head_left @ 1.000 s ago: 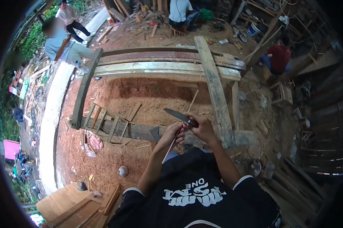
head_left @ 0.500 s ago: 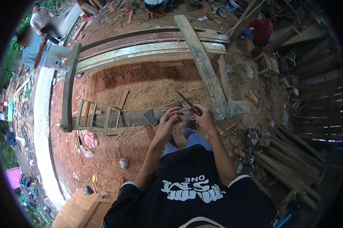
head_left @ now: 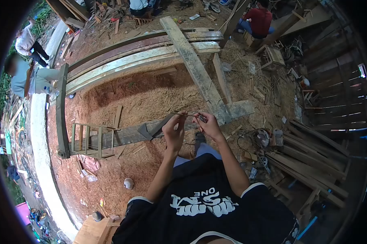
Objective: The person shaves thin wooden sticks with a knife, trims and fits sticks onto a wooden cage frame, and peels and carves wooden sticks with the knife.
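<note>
In front of my body both hands are raised close together above the dark beam (head_left: 126, 136). My right hand (head_left: 208, 124) is closed round the dark handle of a knife (head_left: 201, 118). My left hand (head_left: 174, 129) pinches a thin stick (head_left: 184, 114), which reaches across toward my right fingers. The blade is hard to make out. Left of my hands, a dark angular piece (head_left: 145, 131) lies on the beam. A small slatted wooden frame (head_left: 86, 140) rests against the beam's left part.
A long plank (head_left: 193, 67) slants over stacked boards (head_left: 130, 62). Two people, one in a light shirt (head_left: 26, 40) and one in grey (head_left: 21, 79), are at the upper left. A person in red (head_left: 260, 21) sits upper right. Timber (head_left: 313, 162) lies at right.
The view has shifted, so the beams appear turned and farther left. The stick no longer slants down past my left hand; it lies nearly level between my hands. The knife has turned and shows less blade.
</note>
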